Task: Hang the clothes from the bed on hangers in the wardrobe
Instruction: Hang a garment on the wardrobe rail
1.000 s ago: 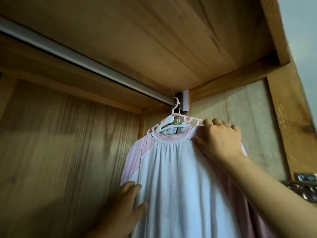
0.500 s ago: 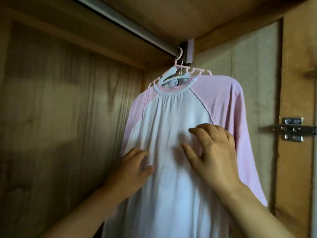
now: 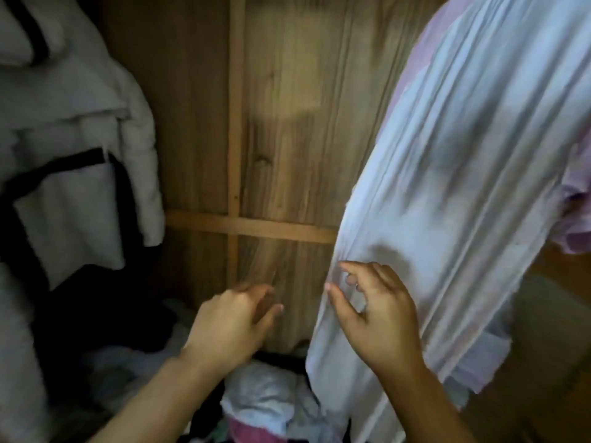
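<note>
- Right hand: fingers loosely curled against the white-and-pink dress, pinching nothing visible.
- Left hand: loosely curled, empty, left of the dress.

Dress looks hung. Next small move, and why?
Probably let go with the right hand and pull both hands back: the dress hangs on its own, the left hand is clear of it, and only the right fingers touch its edge.

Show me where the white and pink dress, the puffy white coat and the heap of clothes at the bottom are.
white and pink dress [image 3: 454, 174]: head view, on its white front panel.
puffy white coat [image 3: 73, 100]: head view, on its padded body.
heap of clothes [image 3: 259, 398]: head view, on the pale bundle.
</note>
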### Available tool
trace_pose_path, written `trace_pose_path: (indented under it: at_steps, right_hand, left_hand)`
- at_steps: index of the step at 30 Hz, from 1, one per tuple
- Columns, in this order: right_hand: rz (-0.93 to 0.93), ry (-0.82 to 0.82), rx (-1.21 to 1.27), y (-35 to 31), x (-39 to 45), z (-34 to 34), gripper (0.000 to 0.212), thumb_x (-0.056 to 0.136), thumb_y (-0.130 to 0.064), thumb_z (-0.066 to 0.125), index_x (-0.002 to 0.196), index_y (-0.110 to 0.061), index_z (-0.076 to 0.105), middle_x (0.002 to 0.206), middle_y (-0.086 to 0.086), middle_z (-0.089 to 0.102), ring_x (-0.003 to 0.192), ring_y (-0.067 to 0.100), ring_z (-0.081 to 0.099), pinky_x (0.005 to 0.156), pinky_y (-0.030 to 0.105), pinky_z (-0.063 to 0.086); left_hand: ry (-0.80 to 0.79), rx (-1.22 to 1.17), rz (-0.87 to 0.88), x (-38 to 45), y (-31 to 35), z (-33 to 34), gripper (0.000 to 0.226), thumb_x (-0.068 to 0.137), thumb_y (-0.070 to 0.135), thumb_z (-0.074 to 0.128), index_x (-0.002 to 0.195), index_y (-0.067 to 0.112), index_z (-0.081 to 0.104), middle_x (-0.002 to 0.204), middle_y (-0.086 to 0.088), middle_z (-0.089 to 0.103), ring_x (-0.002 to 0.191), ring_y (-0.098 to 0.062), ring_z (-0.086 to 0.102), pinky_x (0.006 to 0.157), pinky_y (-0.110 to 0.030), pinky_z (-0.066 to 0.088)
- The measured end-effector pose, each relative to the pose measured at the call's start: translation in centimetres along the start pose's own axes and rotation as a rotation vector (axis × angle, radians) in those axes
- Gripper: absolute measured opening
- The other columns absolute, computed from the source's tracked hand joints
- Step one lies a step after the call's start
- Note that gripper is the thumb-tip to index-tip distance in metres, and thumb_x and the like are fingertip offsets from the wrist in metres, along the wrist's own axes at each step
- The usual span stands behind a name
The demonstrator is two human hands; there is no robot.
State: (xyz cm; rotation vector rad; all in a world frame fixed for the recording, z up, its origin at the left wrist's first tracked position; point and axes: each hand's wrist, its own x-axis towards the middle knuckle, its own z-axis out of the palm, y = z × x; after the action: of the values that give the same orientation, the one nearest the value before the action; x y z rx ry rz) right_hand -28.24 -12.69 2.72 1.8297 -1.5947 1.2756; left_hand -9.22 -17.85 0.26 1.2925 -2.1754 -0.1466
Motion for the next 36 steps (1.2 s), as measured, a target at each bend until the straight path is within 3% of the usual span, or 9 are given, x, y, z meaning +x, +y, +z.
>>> trace_pose_path:
  at_steps: [3,9,13,19,22,25,30,36]
  right_hand:
    - [-0.042,-0.14,0.143,-3.1,-4.3,1.8,0.032,0.081,-0.039,0.056,0.099,-0.016,0.068,0.082,0.0,0.064,0.08,0.021,0.062,0.07,0.03,0.044]
    - [-0.185,-0.311,0.457,-11.7,-10.7,3.7,0.033,0.082,-0.037,0.057,0.1,-0.011,0.069,0.085,-0.001,0.064,0.081,0.021,0.062,0.07,0.03,0.047]
    - [-0.301,-0.41,0.647,-18.4,-14.7,4.2,0.032,0.082,-0.034,0.058,0.099,-0.009,0.068,0.085,0.001,0.064,0.081,0.022,0.061,0.068,0.037,0.051]
    - [-0.511,-0.629,0.878,-28.4,-21.2,3.2,0.033,0.083,-0.038,0.056,0.097,-0.012,0.07,0.083,-0.003,0.063,0.078,0.016,0.059,0.069,0.03,0.047]
    - [-0.692,-0.683,1.036,-35.1,-25.6,2.3,0.031,0.084,-0.038,0.056,0.092,-0.012,0.071,0.077,-0.003,0.063,0.073,0.017,0.057,0.067,0.029,0.046]
    - [-0.864,-0.731,1.177,-41.7,-29.9,0.9,0.031,0.085,-0.039,0.054,0.091,-0.012,0.071,0.074,-0.003,0.062,0.07,0.018,0.055,0.069,0.026,0.044]
    - [-1.055,-0.874,1.303,-53.1,-37.0,-2.2,0.029,0.079,-0.037,0.056,0.092,-0.015,0.07,0.075,-0.003,0.063,0.07,0.018,0.06,0.07,0.024,0.043]
    - [-1.214,-0.987,1.403,-63.6,-44.0,-5.2,0.028,0.075,-0.038,0.055,0.091,-0.019,0.068,0.08,-0.007,0.063,0.077,0.012,0.055,0.067,0.019,0.042]
  left_hand:
    - [-0.044,0.041,-0.188,-8.3,-2.4,-0.6,0.059,0.076,0.067,0.031,0.115,0.034,0.06,0.11,0.011,0.065,0.097,-0.013,0.063,0.076,-0.028,0.047]
    - [-0.019,0.131,-0.51,-22.1,-3.9,-5.2,0.031,0.091,0.05,0.048,0.118,0.037,0.056,0.11,0.015,0.061,0.099,-0.01,0.06,0.077,-0.025,0.046]
    - [0.027,0.235,-0.688,-30.6,-4.3,-8.9,0.041,0.089,0.06,0.036,0.117,0.037,0.056,0.103,0.014,0.061,0.092,-0.009,0.062,0.077,-0.027,0.05]
    - [0.109,0.325,-0.995,-44.4,-3.7,-13.3,0.038,0.09,0.058,0.041,0.12,0.038,0.055,0.105,0.018,0.06,0.091,-0.001,0.061,0.069,-0.016,0.04]
    - [0.187,0.337,-1.21,-52.8,-2.7,-15.0,0.061,0.076,0.07,0.024,0.112,0.037,0.06,0.097,0.018,0.062,0.085,-0.001,0.062,0.067,-0.019,0.042]
    - [0.29,0.416,-1.405,-60.5,-1.8,-16.4,0.054,0.073,0.065,0.028,0.095,0.036,0.068,0.079,0.019,0.063,0.067,0.001,0.062,0.055,-0.02,0.044]
    - [0.438,0.427,-1.671,-71.0,0.8,-20.2,0.06,0.072,0.068,0.025,0.107,0.037,0.062,0.094,0.018,0.061,0.085,-0.004,0.061,0.071,-0.024,0.046]
    - [0.532,0.444,-1.85,-81.1,1.7,-24.0,0.03,0.09,0.053,0.046,0.115,0.041,0.057,0.089,0.023,0.05,0.079,0.006,0.054,0.068,-0.014,0.038]
